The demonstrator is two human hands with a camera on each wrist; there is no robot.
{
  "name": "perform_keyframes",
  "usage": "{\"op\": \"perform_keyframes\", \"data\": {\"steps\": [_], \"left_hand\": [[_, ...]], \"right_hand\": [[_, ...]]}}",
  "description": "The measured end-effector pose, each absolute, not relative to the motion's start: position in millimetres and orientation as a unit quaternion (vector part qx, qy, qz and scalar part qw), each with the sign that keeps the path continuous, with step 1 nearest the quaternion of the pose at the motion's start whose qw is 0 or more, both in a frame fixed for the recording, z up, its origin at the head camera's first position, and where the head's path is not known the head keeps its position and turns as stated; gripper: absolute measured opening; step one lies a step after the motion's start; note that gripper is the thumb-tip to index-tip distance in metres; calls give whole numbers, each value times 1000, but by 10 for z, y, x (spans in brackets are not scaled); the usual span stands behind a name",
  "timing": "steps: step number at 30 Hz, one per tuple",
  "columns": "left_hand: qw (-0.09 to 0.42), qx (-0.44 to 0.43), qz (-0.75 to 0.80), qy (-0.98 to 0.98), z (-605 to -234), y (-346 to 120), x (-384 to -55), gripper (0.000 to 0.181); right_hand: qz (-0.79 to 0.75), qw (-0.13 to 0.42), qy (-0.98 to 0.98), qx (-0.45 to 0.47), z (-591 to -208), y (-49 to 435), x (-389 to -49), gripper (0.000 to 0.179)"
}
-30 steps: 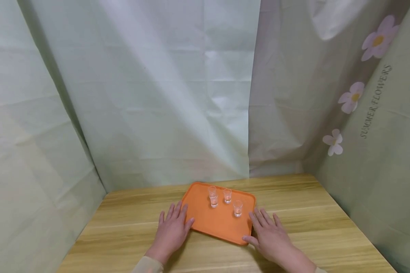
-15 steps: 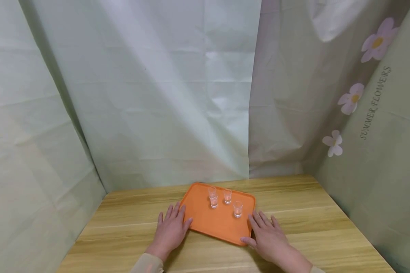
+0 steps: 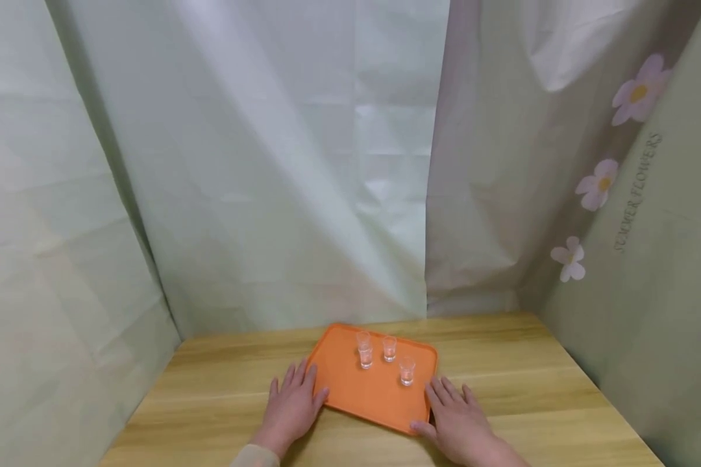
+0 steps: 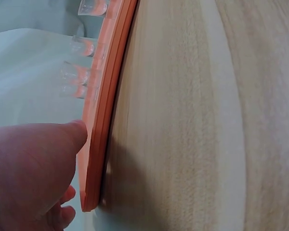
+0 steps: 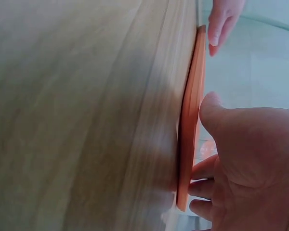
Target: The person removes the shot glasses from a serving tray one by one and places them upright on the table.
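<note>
An orange rectangular tray [image 3: 341, 389] lies slightly turned on the wooden table. Several small clear shot glasses [image 3: 407, 372] stand upright on its far and right part, two overlapping in the head view. My left hand [image 3: 292, 403] is at the tray's left edge, fingers extended, thumb at the near left corner. On the opposite side, my right hand [image 3: 460, 420] lies along the right edge with its fingers spread and its thumb over the near right corner. The left wrist view shows the left thumb [image 4: 77, 132] at the tray's rim.
Wood-grain table [image 3: 537, 389] extends around the tray. Pale green cloth [image 3: 304, 194] hangs behind and on both sides. The right-hand cloth [image 3: 666, 292] carries printed flowers and lettering. The tray's far corner lies near the back cloth.
The head view has tilted up slightly, so the whole scene sits lower in it. Both hands stay at the tray's sides, and the glasses keep their places on it.
</note>
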State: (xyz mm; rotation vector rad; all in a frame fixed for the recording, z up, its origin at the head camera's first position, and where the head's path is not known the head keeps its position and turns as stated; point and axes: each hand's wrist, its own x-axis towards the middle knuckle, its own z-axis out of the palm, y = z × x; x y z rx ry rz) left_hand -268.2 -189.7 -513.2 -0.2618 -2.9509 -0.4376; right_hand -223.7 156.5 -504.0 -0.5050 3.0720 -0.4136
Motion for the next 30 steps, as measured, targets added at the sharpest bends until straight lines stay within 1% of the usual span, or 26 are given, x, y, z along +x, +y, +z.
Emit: {"op": "perform_keyframes", "data": {"steps": [6,11,18,22,30], "left_hand": [[75,-87,-147,-983,-5150,-1892,-2685,63],[60,-83,-148,-984,-5160,-1883,-2670,65],[61,-77,-138,-986,-5171,-1892,-2674,65],[61,-79,-132,-986,-5149,-1877,-2648,65],[81,-88,-119,-986,-5141,-1834,-2552,65]], "right_hand": [[-130,-8,979,-158,-5061,1548,-2234,90],[-127,0,980,-152,-5049,1521,-2216,91],[-129,0,980,-152,-5038,1497,-2229,91],[-131,9,980,-148,-5026,1518,-2254,91],[-143,21,977,-155,-5004,1559,-2287,90]]}}
